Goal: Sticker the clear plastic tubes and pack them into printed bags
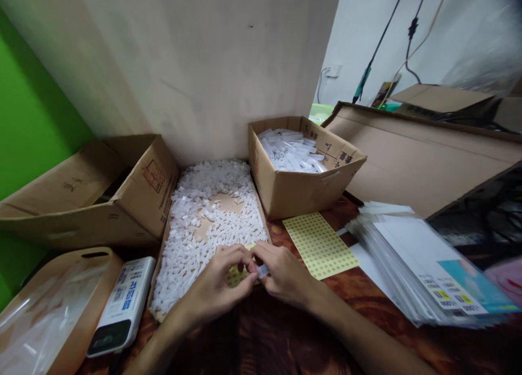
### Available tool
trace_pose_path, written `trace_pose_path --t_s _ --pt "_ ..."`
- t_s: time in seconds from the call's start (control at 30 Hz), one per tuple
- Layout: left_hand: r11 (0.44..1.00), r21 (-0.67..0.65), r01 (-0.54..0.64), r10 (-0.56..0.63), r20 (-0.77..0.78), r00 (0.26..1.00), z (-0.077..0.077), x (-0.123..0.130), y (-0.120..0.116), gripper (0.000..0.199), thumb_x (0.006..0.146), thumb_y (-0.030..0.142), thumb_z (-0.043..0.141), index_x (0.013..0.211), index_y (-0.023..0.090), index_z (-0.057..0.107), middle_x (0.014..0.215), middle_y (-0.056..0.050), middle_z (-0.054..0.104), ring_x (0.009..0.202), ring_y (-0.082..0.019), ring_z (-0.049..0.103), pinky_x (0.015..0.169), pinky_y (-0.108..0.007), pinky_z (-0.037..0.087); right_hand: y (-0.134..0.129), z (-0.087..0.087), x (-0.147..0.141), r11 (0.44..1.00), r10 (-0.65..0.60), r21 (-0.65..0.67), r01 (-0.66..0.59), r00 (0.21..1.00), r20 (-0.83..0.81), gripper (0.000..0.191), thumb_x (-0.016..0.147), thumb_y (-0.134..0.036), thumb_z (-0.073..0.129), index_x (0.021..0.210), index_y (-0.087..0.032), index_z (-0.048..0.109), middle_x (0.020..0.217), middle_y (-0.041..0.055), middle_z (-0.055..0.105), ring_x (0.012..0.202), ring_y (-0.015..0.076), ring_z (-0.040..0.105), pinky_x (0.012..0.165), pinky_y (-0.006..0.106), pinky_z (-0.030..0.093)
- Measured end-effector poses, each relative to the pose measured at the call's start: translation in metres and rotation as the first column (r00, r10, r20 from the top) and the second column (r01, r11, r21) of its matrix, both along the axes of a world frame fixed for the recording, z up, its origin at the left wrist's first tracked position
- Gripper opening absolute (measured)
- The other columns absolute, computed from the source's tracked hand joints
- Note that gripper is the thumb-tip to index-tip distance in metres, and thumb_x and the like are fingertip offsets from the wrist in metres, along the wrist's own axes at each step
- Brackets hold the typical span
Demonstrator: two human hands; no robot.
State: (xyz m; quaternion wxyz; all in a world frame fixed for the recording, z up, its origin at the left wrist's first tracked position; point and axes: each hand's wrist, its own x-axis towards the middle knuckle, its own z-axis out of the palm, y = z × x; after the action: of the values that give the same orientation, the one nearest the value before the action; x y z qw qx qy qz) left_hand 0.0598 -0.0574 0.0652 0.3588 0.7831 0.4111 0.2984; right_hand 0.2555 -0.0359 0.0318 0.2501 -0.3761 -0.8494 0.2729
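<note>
Both of my hands meet at the front right corner of a shallow cardboard tray (pixel 264 223) spread with many small white plastic pieces (pixel 196 274). My right hand (pixel 281 266) is closed on a small translucent plastic piece (pixel 263 270). Thumb and fingers of my left hand (pixel 230 269) come together in a pinch at the left end of that piece; what they grip is too small to make out. Partly hidden behind my left hand lies a yellow dotted sheet (pixel 234 277). Another yellow sheet of round stickers (pixel 320 244) lies on the table to the right.
Behind the tray's right side stands a cardboard box (pixel 314 193) of clear plastic tubes (pixel 289 149). Another open box (pixel 138 217) is at left, near a white power bank (pixel 122 304) and a tan basket (pixel 92 310) holding plastic bags. Stacked printed packets (pixel 424 266) lie right.
</note>
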Motion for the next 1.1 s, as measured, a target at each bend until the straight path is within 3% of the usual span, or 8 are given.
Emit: trace_pose_path --t_s 0.4,0.77,0.9,1.1 --pt "0.999 0.011 -0.031 0.031 -0.046 0.998 -0.001 0.002 0.000 0.010 0.085 0.012 0.060 0.081 0.021 0.062 0.087 0.001 0.068 0.088 -0.018 0.062 0.090 -0.033 0.035 0.000 0.000 -0.001 1.000 -0.005 0.023 0.003 0.998 0.070 0.021 0.078 -0.003 0.056 0.092 -0.019 0.057 0.092 0.0045 0.063 0.080 0.0204 0.058 0.068 0.030 0.035" --pt "0.997 -0.067 -0.041 0.040 -0.019 0.999 -0.001 0.001 -0.002 0.010 0.082 0.012 0.063 0.083 0.021 0.060 0.087 0.001 0.067 0.087 -0.018 0.061 0.084 -0.031 0.040 -0.001 -0.001 0.000 0.999 -0.002 0.044 -0.002 0.996 0.090 0.021 0.079 -0.005 0.055 0.094 -0.019 0.059 0.094 0.0048 0.066 0.082 0.0216 0.061 0.070 0.031 0.038" --pt "0.999 -0.028 -0.035 0.035 0.004 0.999 0.000 -0.002 0.000 0.008 0.085 0.014 0.063 0.085 0.021 0.059 0.088 0.000 0.065 0.086 -0.018 0.060 0.082 -0.030 0.040 -0.002 0.003 -0.001 0.998 -0.018 0.061 0.013 0.997 0.080 0.018 0.079 -0.007 0.057 0.093 -0.019 0.059 0.092 0.0047 0.066 0.080 0.0213 0.061 0.070 0.031 0.038" --pt "0.992 0.095 -0.084 0.078 0.071 0.994 0.008 -0.012 0.004 0.009 0.088 0.013 0.060 0.087 0.021 0.056 0.089 -0.001 0.060 0.085 -0.017 0.057 0.080 -0.030 0.041 -0.007 0.016 0.002 0.995 -0.041 0.098 0.036 0.998 0.050 0.008 0.088 -0.025 0.053 0.090 -0.019 0.057 0.086 0.0048 0.062 0.076 0.0216 0.057 0.071 0.033 0.038"
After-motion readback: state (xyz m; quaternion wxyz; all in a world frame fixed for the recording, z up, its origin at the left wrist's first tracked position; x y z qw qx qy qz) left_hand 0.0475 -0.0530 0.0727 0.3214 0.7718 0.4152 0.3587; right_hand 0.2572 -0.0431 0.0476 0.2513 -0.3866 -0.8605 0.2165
